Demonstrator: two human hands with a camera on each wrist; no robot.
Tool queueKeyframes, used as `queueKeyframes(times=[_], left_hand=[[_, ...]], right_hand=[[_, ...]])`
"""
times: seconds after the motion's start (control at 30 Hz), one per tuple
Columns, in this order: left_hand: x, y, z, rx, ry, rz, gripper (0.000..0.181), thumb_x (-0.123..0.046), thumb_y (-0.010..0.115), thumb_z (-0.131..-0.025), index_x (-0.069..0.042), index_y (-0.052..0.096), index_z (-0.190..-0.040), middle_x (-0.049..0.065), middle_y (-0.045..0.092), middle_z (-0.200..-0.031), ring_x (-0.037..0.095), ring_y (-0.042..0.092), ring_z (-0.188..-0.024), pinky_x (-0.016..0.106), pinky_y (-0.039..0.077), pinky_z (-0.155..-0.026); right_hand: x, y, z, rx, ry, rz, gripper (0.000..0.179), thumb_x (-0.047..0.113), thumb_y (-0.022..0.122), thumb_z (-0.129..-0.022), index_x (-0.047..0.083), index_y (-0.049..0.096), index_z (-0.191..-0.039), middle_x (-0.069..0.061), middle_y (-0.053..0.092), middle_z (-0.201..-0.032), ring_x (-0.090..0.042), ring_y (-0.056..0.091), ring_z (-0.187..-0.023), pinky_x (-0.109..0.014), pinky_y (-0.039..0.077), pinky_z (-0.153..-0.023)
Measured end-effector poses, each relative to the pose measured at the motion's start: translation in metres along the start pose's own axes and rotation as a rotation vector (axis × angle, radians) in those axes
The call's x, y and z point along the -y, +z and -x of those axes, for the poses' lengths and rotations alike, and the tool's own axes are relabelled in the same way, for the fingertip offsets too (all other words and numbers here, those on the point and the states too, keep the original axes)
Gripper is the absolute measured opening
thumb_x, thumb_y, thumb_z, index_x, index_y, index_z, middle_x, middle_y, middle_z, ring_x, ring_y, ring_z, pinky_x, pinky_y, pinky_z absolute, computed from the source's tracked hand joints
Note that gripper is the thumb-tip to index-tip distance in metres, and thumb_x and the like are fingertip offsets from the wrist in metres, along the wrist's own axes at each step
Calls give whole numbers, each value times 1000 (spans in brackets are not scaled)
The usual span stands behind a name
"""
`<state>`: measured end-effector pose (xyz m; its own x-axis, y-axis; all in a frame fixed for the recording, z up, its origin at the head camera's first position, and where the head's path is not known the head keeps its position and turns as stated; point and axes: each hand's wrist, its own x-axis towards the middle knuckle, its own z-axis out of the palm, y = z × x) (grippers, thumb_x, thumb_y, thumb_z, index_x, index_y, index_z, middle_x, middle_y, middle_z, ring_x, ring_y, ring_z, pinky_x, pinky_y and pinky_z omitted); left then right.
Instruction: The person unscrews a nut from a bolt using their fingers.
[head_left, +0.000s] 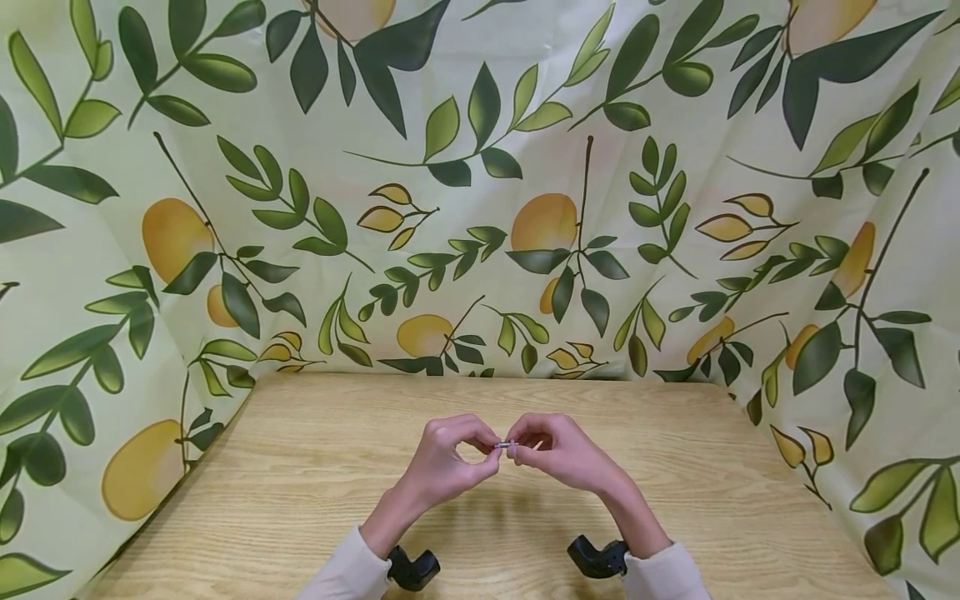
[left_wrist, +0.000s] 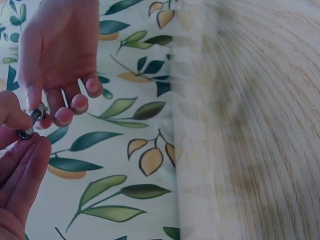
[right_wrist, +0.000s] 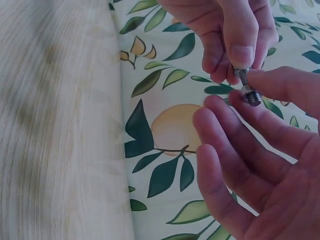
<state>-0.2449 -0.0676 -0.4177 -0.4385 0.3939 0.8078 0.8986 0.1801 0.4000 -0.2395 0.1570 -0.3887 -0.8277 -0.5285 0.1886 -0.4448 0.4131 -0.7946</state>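
A small silver bolt (head_left: pixel 505 444) spans the narrow gap between the two hands, above the table. My left hand (head_left: pixel 450 458) pinches one end with thumb and fingertips. The thumb and index finger of my right hand (head_left: pixel 564 454) hold the other end. Ridges like screw thread show on the bolt (right_wrist: pixel 254 98) in the right wrist view, at the end by the right hand. There the right hand's other fingers (right_wrist: pixel 235 150) stretch loosely away from it. In the left wrist view, fingertips cover part of the bolt (left_wrist: pixel 36 115).
Below the hands lies a light wood-grain table (head_left: pixel 300 467). A cloth (head_left: pixel 480 317) printed with fruit and leaves hangs behind the table and along both sides. Black wrist mounts (head_left: pixel 597 557) sit at both cuffs, low over the near part of the table.
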Motion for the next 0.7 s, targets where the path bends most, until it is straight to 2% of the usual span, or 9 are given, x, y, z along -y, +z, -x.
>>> queueKeyframes(times=[0.13, 0.3, 0.43, 0.53, 0.7], left_hand=[[-2, 0, 0, 7, -25, 18, 10, -11, 72, -91, -5, 74, -83, 1, 76, -80, 5, 72, -71, 15, 61, -68], [-1, 0, 0, 4, -5, 3, 12, -13, 71, -92, -6, 75, -83, 1, 76, -80, 5, 72, -71, 14, 61, -68], [0, 0, -1, 5, 10, -6, 11, -12, 70, -92, -7, 75, -84, 1, 75, -80, 5, 71, -70, 13, 61, -68], [0, 1, -1, 13, -1, 7, 13, -12, 71, -92, -4, 75, -84, 2, 76, -80, 6, 72, -70, 13, 61, -69], [0, 1, 0, 11, -15, 14, 12, -12, 72, -92, -3, 75, -83, 2, 76, -80, 7, 72, -70, 14, 61, -68]], right_hand=[[0, 1, 0, -17, -6, -1, 8, 17, 73, -95, 13, 70, -100, -2, 71, -95, -12, 67, -86, -26, 58, -69], [2, 0, 0, -22, 13, 16, 11, 22, 72, -96, 13, 72, -104, 0, 72, -94, -12, 66, -85, -27, 58, -71], [2, 0, 0, -23, 25, 20, 10, 23, 69, -97, 15, 74, -100, 1, 72, -93, -12, 66, -84, -26, 57, -71], [2, 0, 0, -30, 20, 16, 7, 20, 72, -95, 14, 71, -98, 0, 71, -94, -12, 66, -86, -26, 57, -71], [0, 1, -1, -30, 19, 18, 13, 23, 75, -94, 14, 71, -103, -1, 71, -95, -12, 66, -86, -27, 57, -71]])
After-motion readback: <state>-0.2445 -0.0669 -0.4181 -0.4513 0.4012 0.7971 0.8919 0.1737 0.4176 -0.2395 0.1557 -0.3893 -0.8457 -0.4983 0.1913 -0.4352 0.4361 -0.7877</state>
